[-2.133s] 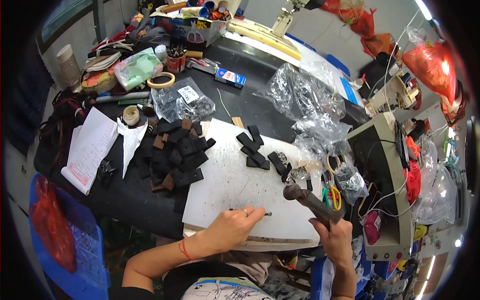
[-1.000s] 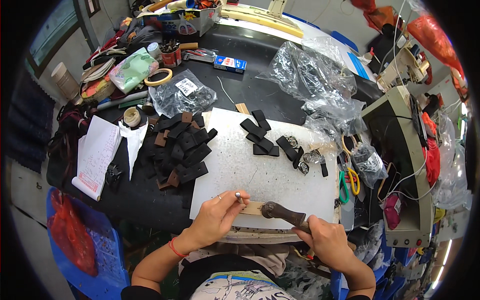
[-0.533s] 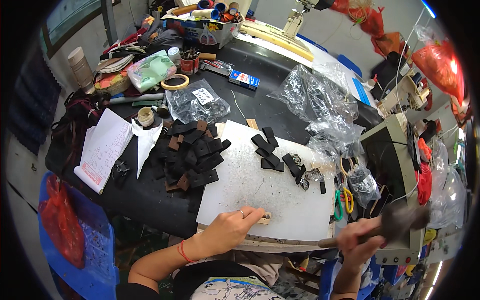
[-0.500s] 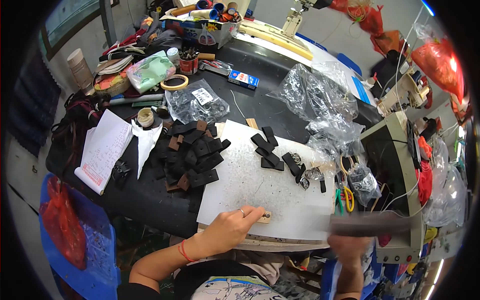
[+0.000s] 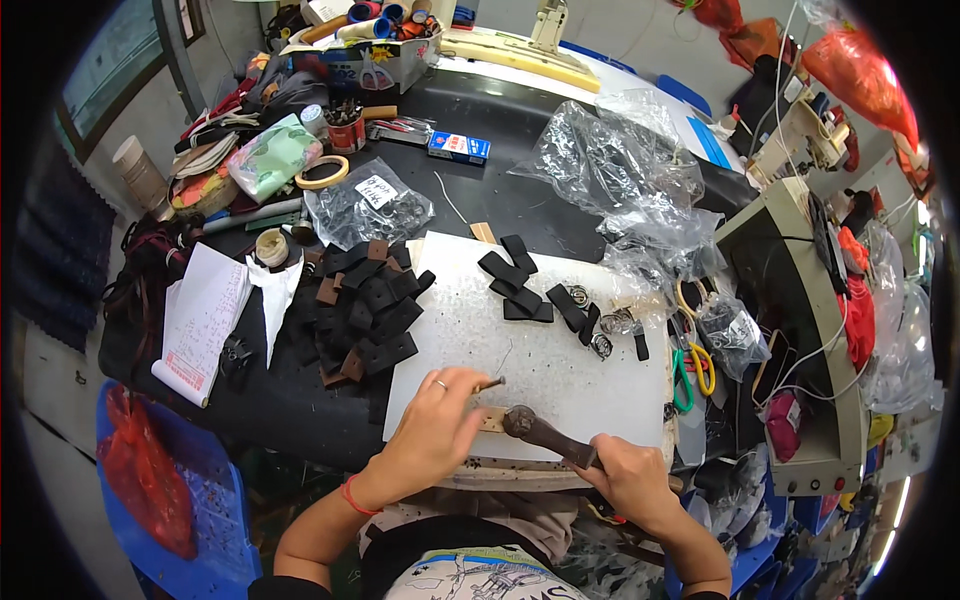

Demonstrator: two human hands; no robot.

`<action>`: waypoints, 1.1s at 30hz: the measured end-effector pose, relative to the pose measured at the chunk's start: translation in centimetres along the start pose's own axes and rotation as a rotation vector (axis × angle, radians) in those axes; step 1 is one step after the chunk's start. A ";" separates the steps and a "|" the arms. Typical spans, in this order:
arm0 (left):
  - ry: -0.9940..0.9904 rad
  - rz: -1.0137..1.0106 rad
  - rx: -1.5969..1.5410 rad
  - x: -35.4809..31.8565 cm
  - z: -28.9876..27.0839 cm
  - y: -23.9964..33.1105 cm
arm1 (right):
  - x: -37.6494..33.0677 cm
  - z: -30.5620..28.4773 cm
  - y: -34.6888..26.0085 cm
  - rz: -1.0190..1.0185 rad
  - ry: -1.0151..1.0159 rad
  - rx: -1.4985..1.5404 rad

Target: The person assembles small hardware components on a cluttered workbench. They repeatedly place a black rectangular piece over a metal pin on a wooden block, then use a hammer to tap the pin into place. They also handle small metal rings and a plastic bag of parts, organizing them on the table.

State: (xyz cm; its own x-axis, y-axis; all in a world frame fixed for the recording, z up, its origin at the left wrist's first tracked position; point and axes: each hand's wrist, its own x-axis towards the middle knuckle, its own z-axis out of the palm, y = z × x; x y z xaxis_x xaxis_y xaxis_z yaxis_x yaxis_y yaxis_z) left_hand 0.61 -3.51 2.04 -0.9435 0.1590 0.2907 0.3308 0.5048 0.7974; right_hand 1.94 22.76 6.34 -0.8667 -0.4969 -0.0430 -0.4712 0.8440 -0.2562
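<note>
My left hand (image 5: 435,420) is closed around a short metal punch (image 5: 490,384), held tilted with its end pointing right above the white board (image 5: 450,330). In my right hand (image 5: 628,480) is the handle of a dark hammer (image 5: 550,438), whose round head is over the board's near edge. Partly under the hammer head and beside my left fingers lies a small tan strip (image 5: 492,419); whether the head touches it I cannot tell. Several black straps (image 5: 522,290) and metal rings (image 5: 602,345) lie on the far part of the board.
A heap of black straps with brown pieces (image 5: 368,310) is left of the board, beside an open notepad (image 5: 205,315). Scissors with green and yellow handles (image 5: 684,380) lie to the right. Clear plastic bags (image 5: 620,180) spread behind. A blue chair (image 5: 180,490) stands at lower left.
My right hand has brought the hammer leftward and down to the tan strip. My left hand has lifted the punch off the strip and tilted it. The view has shifted slightly.
</note>
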 end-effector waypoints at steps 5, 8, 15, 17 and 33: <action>-0.281 -0.064 0.118 -0.4 0.1 0.3 | -1.3 0.6 4.2 0.082 0.449 0.009; -0.100 -0.042 -0.002 -0.6 -1.2 -1.5 | -1.9 -0.1 8.6 0.404 0.610 -0.014; 0.475 -0.138 0.274 3.9 -7.4 -7.3 | -6.0 2.6 22.0 0.692 0.604 -0.224; 0.535 -0.041 0.360 4.4 -7.5 -7.1 | -4.7 2.3 20.9 0.560 0.637 -0.157; -0.077 0.068 0.327 11.0 -1.6 -4.6 | 4.4 2.0 -11.0 -0.809 -0.141 1.301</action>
State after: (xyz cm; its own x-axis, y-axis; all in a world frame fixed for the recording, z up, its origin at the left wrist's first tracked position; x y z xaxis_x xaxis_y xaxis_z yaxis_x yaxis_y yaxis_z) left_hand -11.29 -5.42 2.37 -0.9222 0.2593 0.2868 0.3812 0.7340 0.5620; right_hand 3.60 10.91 7.07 -0.4005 -0.7984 0.4497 -0.2636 -0.3696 -0.8910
